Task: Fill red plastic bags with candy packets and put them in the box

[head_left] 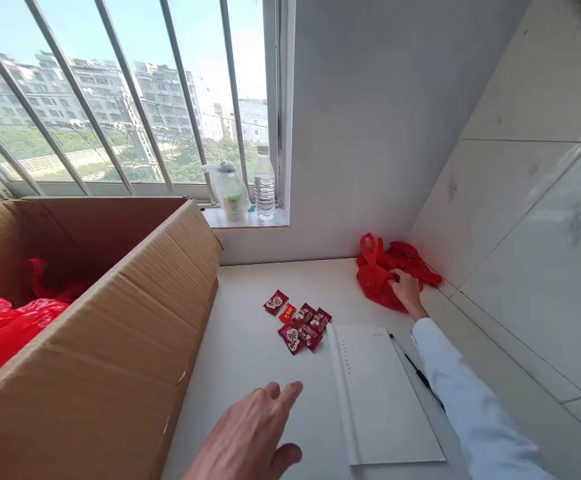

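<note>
My left hand (253,433) is over the white table (240,300) at the bottom middle, its thumb and fingers apart, holding nothing. Farther away, my right hand (406,288) has its fingers closed on the red plastic bag (377,283), which lies crumpled by the wall at the back right. Several small dark red packets (293,337) lie in a loose group beyond my left hand, with a brighter red packet (287,313) among them. To their right is a notebook (385,400), open at a page with small marks. A black pen (420,375) rests beside it, partly under my right sleeve.
A large open cardboard box (120,340) with red plastic bags (15,327) inside fills the left side. On the windowsill stand a clear water bottle (265,183) and a cup in a plastic bag (233,193). A tiled wall (535,233) borders the table on the right.
</note>
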{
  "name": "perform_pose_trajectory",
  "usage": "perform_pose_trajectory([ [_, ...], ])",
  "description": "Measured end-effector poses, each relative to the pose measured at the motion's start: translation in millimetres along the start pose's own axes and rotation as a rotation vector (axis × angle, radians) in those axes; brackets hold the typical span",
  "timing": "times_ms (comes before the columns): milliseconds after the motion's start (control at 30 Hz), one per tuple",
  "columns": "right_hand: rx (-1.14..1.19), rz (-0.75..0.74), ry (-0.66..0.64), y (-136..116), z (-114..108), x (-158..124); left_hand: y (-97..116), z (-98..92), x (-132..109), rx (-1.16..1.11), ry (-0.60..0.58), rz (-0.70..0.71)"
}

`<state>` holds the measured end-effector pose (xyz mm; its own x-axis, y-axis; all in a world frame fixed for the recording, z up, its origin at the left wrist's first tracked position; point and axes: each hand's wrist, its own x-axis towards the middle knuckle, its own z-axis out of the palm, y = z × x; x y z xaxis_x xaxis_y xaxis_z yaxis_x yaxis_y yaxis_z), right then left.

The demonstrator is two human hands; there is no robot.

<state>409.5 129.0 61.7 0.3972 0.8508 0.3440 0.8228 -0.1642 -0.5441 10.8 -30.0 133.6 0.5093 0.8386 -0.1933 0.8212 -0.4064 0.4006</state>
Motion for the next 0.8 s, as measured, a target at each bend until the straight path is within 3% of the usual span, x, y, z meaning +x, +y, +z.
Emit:
perform_pose_trajectory([
  [167,0.284,-0.102,-0.076,-17,-10,-11,-25,-15.4,28,-0.008,0.173,-0.05],
  [267,0.496,-0.184,-0.196,-46,-13,-36,-35,-24.4,50,-0.013,0.302,-0.105],
  [367,0.668,-0.24,-0.37,-84,-5,-74,-37,-29.9,60,-0.107,0.335,-0.1],
  [567,0.812,-0.42,-0.628,-148,14,-134,-36,-32.3,52,-0.266,0.11,0.107],
  [667,0.736,-0.585,-0.75,-157,15,-143,-40,-32.3,51,-0.317,-0.024,0.171],
  [800,0.573,-0.726,-0.834,-153,7,-145,-39,-25.7,51,-0.273,-0.075,0.198],
])
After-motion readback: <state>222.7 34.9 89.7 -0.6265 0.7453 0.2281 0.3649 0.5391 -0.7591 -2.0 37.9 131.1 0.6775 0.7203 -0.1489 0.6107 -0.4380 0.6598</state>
